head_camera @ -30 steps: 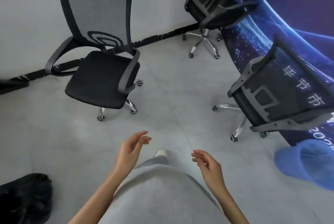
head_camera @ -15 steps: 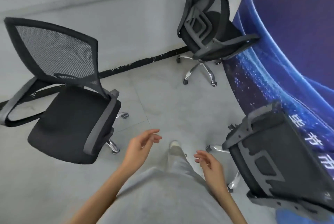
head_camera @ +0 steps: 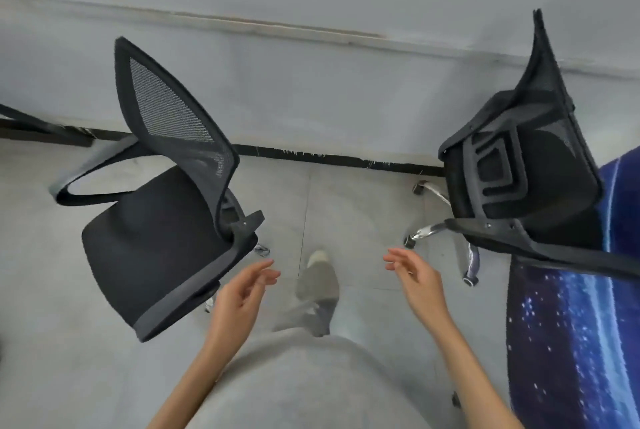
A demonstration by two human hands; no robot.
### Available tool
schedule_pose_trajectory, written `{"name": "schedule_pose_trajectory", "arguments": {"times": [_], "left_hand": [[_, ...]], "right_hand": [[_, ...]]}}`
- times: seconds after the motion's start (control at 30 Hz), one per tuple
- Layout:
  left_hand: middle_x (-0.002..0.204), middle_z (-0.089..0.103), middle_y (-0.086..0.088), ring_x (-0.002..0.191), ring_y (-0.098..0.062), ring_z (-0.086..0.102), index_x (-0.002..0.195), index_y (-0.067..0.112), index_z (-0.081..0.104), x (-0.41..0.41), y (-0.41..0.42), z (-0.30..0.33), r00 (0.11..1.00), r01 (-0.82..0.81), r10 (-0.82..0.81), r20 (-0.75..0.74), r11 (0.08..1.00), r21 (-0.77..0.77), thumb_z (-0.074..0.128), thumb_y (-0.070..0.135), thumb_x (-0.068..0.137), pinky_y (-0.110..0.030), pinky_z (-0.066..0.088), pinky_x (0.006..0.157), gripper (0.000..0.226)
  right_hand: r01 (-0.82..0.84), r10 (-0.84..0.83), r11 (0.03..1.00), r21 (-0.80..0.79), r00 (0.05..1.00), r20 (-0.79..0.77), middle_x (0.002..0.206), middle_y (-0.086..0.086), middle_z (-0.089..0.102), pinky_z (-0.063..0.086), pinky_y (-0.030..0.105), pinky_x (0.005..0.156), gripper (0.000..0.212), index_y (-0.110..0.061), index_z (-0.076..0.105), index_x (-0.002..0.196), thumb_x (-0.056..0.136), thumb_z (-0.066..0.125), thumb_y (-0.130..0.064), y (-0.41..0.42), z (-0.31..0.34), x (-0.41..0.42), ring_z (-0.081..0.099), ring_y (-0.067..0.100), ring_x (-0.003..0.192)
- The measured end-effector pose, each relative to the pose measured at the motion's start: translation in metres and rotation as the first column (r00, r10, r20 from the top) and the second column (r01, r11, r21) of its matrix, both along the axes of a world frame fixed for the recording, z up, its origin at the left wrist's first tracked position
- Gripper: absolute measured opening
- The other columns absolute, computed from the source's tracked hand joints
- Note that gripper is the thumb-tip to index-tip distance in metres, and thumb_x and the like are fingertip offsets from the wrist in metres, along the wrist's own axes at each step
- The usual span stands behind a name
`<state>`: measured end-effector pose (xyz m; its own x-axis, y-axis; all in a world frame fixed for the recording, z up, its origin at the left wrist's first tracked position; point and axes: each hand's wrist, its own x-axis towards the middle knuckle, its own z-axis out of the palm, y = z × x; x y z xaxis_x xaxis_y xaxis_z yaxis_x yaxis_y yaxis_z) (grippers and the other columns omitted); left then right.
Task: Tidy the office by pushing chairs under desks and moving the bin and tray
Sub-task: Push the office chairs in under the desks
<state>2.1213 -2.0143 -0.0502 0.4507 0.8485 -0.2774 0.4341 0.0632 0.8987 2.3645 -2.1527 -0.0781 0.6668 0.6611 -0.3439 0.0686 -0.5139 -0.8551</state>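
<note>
Two chairs: both stand on the grey tiled floor by the pale wall, one on each side of the person
Left chair: black seat and mesh back, grey armrests, turned away to the left; its near armrest is just beside the left hand
Right chair: seen from the back, chrome legs on castors, set against the blue starry banner
Left hand: raised in front of the body, fingers loosely extended, grip wide and holding nothing, not touching the chair
Right hand: likewise raised, fingers relaxed and slightly bent, grip wide and holding nothing, near the right chair's legs but apart
Foot: in a light shoe, forward between the hands
Bin and tray: not in view
</note>
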Motion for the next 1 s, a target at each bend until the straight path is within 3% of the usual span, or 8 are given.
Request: {"name": "schedule_pose_trajectory", "arguments": {"times": [0.13, 0.23, 0.33, 0.47, 0.57, 0.77, 0.87, 1.0], "left_hand": [[0.104, 0.064, 0.011, 0.098, 0.012, 0.056, 0.114, 0.024, 0.055, 0.065, 0.079, 0.019, 0.971, -0.237, 0.225, 0.082, 0.951, 0.198, 0.047, -0.005, 0.09, -0.002, 0.043, 0.081, 0.039], [0.121, 0.052, 0.003, 0.108, 0.003, 0.051, 0.129, 0.019, 0.046, 0.104, 0.143, 0.03, 0.919, -0.392, 0.387, 0.08, 0.871, 0.295, 0.048, 0.0, 0.09, -0.01, 0.043, 0.09, 0.043], [0.137, 0.041, -0.007, 0.127, -0.018, 0.036, 0.136, 0.009, 0.037, 0.126, 0.192, 0.032, 0.859, -0.445, 0.504, -0.086, 0.821, 0.358, 0.052, 0.006, 0.09, -0.028, 0.031, 0.106, 0.049], [0.148, 0.029, -0.014, 0.137, -0.028, 0.023, 0.143, 0.002, 0.024, 0.139, 0.234, 0.021, 0.763, -0.466, 0.561, -0.321, 0.822, 0.328, 0.055, 0.016, 0.09, -0.032, 0.025, 0.108, 0.063], [0.146, 0.034, -0.013, 0.133, -0.028, 0.034, 0.145, 0.007, 0.019, 0.141, 0.246, 0.002, 0.684, -0.557, 0.57, -0.456, 0.811, 0.177, 0.051, 0.024, 0.092, -0.041, 0.036, 0.103, 0.064], [0.124, 0.058, -0.006, 0.109, -0.025, 0.056, 0.132, 0.013, 0.043, 0.149, 0.246, -0.003, 0.522, -0.722, 0.721, -0.455, 0.658, 0.213, 0.047, 0.009, 0.091, -0.033, 0.044, 0.091, 0.041], [0.115, 0.064, -0.005, 0.097, -0.025, 0.059, 0.129, 0.019, 0.045, 0.151, 0.236, 0.0, 0.449, -0.772, 0.738, -0.503, 0.604, 0.197, 0.045, 0.007, 0.091, -0.034, 0.049, 0.083, 0.04], [0.11, 0.065, -0.002, 0.093, -0.024, 0.06, 0.127, 0.024, 0.045, 0.143, 0.213, 0.003, 0.386, -0.787, 0.689, -0.613, 0.593, 0.171, 0.042, 0.008, 0.093, -0.032, 0.046, 0.071, 0.038]], "right_hand": [[-0.087, 0.087, 0.995, -0.052, 0.996, -0.007, 0.094, -0.008, 0.069, 0.045, 0.005, 0.07, 0.033, -0.033, 0.058, 0.092, 0.091, 0.05, -0.001, 0.063, -0.005, 0.05, 0.065, -0.003, 0.08], [-0.19, 0.19, 0.981, -0.036, 0.982, -0.003, 0.095, -0.004, 0.07, 0.045, 0.006, 0.07, 0.03, -0.031, 0.059, 0.094, 0.091, 0.051, -0.002, 0.124, 0.004, 0.086, 0.064, -0.003, 0.08], [-0.337, 0.337, 0.941, 0.0, 0.941, 0.026, 0.096, -0.006, 0.069, 0.046, 0.008, 0.073, 0.031, -0.033, 0.059, 0.095, 0.091, 0.05, -0.003, 0.196, 0.021, 0.114, 0.064, -0.002, 0.082], [-0.582, 0.582, 0.809, 0.077, 0.813, 0.031, 0.095, -0.011, 0.068, 0.045, 0.007, 0.074, 0.032, -0.029, 0.06, 0.098, 0.091, 0.049, 0.0, 0.297, 0.048, 0.128, 0.063, -0.003, 0.083], [-0.764, 0.763, 0.638, 0.098, 0.644, 0.053, 0.094, -0.012, 0.067, 0.045, 0.006, 0.073, 0.03, -0.024, 0.061, 0.1, 0.09, 0.049, 0.001, 0.367, 0.057, 0.124, 0.063, -0.001, 0.085], [-0.991, 0.975, 0.133, 0.029, 0.136, 0.174, 0.104, -0.01, 0.065, 0.043, 0.009, 0.083, 0.028, -0.019, 0.062, 0.11, 0.09, 0.049, -0.003, 0.48, 0.059, 0.102, 0.061, 0.006, 0.096], [-0.992, 0.937, -0.123, -0.033, -0.127, 0.325, 0.119, -0.004, 0.06, 0.038, 0.015, 0.093, 0.034, -0.012, 0.058, 0.12, 0.09, 0.047, -0.003, 0.518, 0.067, 0.083, 0.055, 0.01, 0.108], [-0.894, 0.725, -0.414, -0.17, -0.437, 0.532, 0.138, 0.004, 0.047, 0.034, 0.031, 0.109, 0.043, -0.011, 0.048, 0.131, 0.088, 0.05, -0.007, 0.552, 0.064, 0.049, 0.039, 0.018, 0.13]]}}
